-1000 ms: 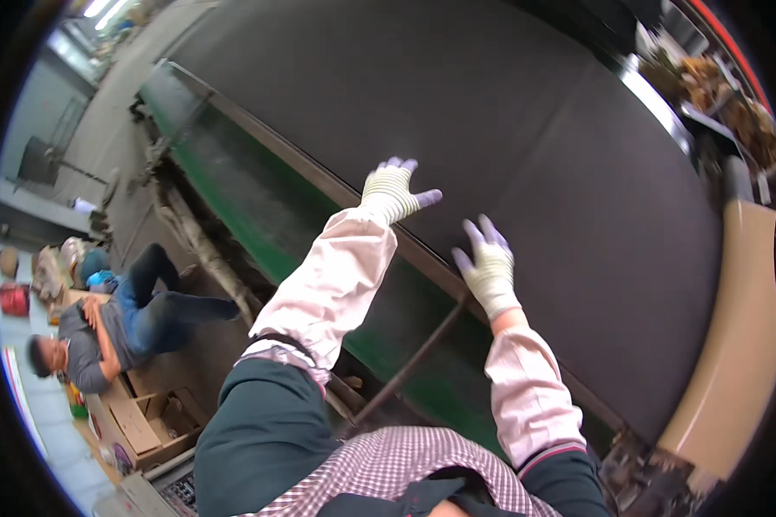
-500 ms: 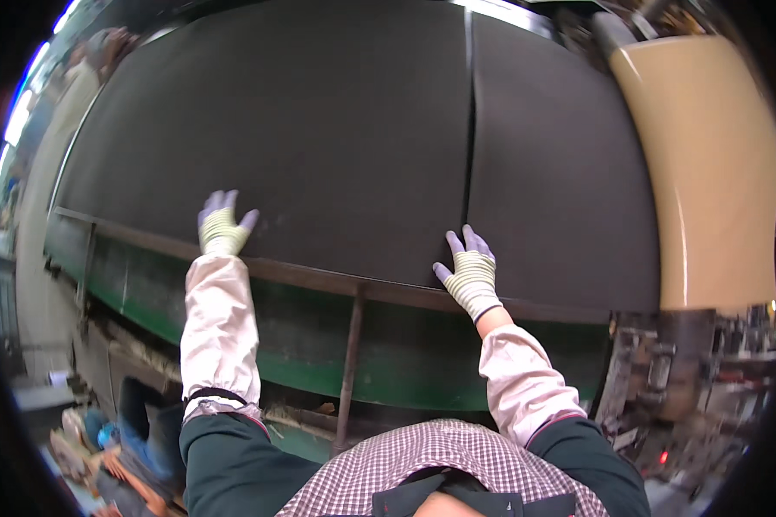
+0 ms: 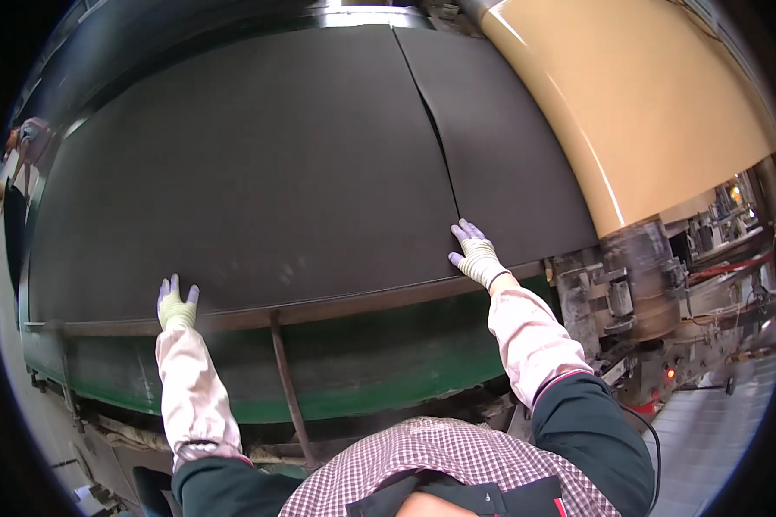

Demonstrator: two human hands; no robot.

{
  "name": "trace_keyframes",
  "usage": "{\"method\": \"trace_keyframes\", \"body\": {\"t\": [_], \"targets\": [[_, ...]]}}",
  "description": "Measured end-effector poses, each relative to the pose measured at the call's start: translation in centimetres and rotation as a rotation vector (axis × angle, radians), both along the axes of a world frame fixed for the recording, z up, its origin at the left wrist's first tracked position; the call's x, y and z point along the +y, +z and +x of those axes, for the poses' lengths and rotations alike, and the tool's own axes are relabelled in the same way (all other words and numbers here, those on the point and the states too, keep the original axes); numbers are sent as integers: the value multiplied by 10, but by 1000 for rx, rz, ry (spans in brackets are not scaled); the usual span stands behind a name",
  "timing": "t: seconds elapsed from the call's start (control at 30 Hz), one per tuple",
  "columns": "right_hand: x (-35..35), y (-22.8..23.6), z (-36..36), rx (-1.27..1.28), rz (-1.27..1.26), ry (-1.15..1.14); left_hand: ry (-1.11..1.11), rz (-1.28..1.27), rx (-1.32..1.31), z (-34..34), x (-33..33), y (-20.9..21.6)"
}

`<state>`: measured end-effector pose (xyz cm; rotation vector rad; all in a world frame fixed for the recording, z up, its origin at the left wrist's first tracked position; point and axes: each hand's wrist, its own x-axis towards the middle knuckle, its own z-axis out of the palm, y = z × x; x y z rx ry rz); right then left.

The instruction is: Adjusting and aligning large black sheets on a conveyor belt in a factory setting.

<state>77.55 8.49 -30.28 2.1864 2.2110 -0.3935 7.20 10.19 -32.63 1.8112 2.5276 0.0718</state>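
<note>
Head view: black sheet [image 3: 259,172], wide, lying to near edge of green-fronted bench [image 3: 362,302]; presumably heavy, pliable, best held by its near corners; no legible writing. Left hand [image 3: 178,305]: open, spread, toward bench's near-left corner. Right hand [image 3: 477,253]: open, at near end of slit [image 3: 437,135].

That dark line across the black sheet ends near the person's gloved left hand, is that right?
Not quite: in the head view, the dark line across the black sheet ends near the person's gloved right hand, not the left hand.
</note>
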Motion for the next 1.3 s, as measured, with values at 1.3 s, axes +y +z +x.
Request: {"method": "trace_keyframes", "body": {"t": [1.3], "targets": [[-356,52,84,319,262,-26,-285,-246,-58,444,-4,10]]}}
